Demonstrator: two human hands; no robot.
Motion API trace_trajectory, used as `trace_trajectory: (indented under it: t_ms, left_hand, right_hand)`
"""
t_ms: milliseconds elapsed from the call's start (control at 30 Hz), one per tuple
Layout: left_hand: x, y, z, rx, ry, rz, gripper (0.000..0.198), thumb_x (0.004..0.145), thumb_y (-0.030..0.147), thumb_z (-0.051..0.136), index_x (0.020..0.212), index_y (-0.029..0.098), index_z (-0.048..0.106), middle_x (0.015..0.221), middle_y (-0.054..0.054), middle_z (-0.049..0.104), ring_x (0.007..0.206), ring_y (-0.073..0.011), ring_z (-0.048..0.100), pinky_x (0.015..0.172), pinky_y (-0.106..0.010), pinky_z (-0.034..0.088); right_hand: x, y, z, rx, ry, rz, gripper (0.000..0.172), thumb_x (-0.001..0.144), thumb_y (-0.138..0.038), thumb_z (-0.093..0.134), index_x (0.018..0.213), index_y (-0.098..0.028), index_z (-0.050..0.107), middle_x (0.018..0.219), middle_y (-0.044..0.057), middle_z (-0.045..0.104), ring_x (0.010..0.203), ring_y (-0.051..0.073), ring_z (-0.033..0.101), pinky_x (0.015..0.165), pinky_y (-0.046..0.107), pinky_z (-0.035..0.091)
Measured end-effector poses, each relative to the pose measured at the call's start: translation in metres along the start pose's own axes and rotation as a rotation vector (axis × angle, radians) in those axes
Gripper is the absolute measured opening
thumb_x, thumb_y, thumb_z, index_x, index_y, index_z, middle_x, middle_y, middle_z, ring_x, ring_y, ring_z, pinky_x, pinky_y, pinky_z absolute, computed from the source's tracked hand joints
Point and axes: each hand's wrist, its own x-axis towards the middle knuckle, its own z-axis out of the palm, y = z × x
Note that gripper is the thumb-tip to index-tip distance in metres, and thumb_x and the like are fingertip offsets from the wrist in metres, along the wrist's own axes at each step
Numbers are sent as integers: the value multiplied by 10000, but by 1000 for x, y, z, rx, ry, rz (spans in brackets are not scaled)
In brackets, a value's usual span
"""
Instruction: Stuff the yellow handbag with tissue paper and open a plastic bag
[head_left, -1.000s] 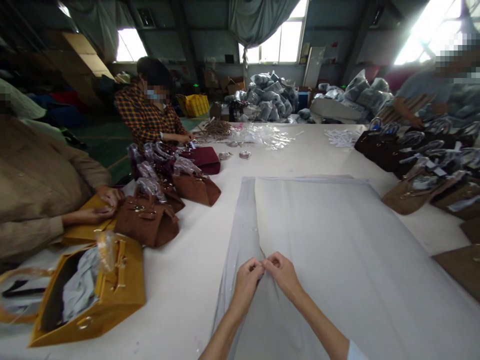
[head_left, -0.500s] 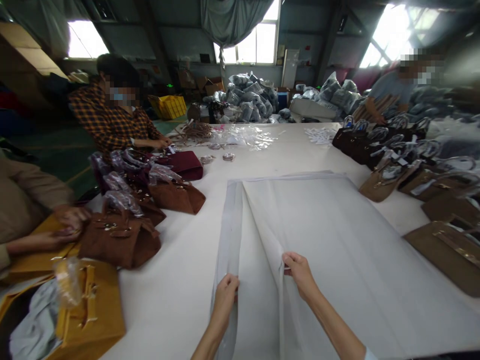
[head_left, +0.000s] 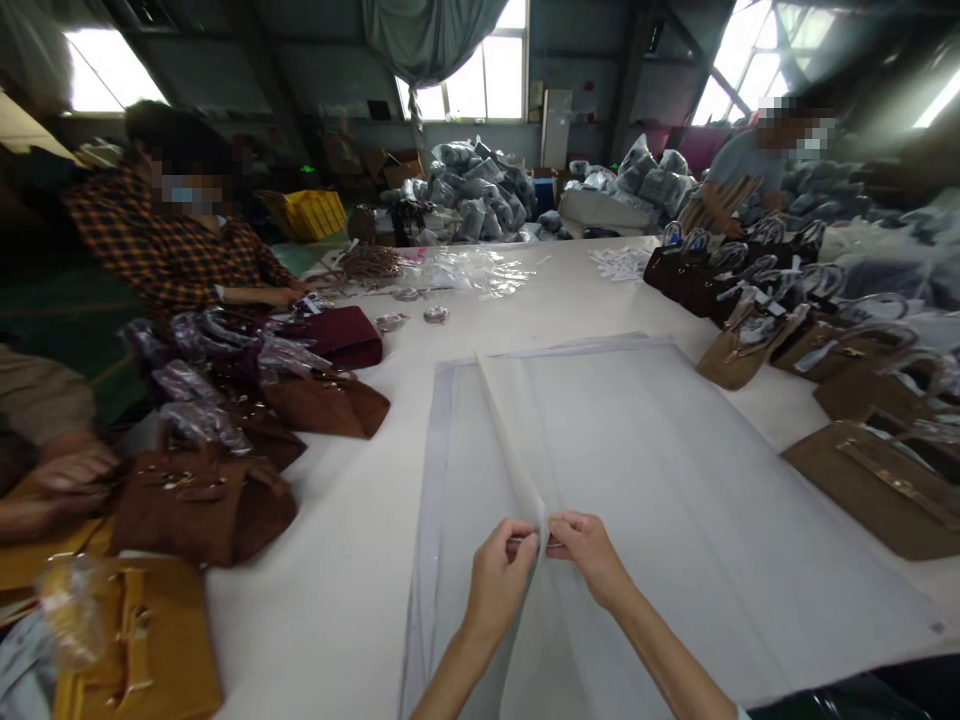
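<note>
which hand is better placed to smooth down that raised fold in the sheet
Probably the right hand: it pinches the raised fold and the wide flat part of the pale sheet lies on its side, while the left hand sits over the narrower strip.

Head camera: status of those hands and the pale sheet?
Left hand, right hand: pinching the pale sheet at a raised fold. Brown handbag off left, apart.

A pale grey sheet (head_left: 660, 480) covers much of the white tabletop (head_left: 322, 620) — a mustard-yellow handbag (head_left: 142, 640), a rust-brown handbag (head_left: 202, 510) and a burgundy handbag (head_left: 337, 338) sit left of it, a tan handbag (head_left: 877, 490) right. A co-worker's shirt (head_left: 169, 245) is orange-and-black check — a yellow crate (head_left: 304, 215) glows beyond.
</note>
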Motion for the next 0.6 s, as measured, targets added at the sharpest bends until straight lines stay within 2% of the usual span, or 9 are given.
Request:
trace_trajectory:
  t_ms: [133,300,467,600]
  left_hand:
    - [-1,4,1,15,51,-27,270,748,463,580,736,199,634,719,-18,663,655,-182,578,628,-282,423]
    - [4,-1,-3,-72,110,-164,238,657,440,603,642,202,594,562,33,544,566,-149,470,584,-272,358]
    - [4,-5,-2,-189,137,-238,195,594,386,588,572,208,510,527,58,458,549,-126,424,556,-252,331]
    - [-4,-2,-2,-316,125,-300,209,634,392,592,625,203,506,601,37,515,604,-134,487,578,-240,387]
  right_hand:
    - [2,4,5,-104,-39,-44,319,648,-492,584,616,-181,648,611,-2,566,622,169,537,660,332,528]
    - [3,7,8,-280,-81,-185,253,683,-374,507,515,-191,560,526,-39,414,568,130,395,568,266,363]
    - [6,11,8,-358,-100,-244,222,688,-321,510,601,-186,663,599,-17,558,628,156,473,586,269,364]
    - [9,18,7,-357,-70,-214,220,677,-332,507,585,-189,646,543,-27,521,575,152,462,556,269,354]
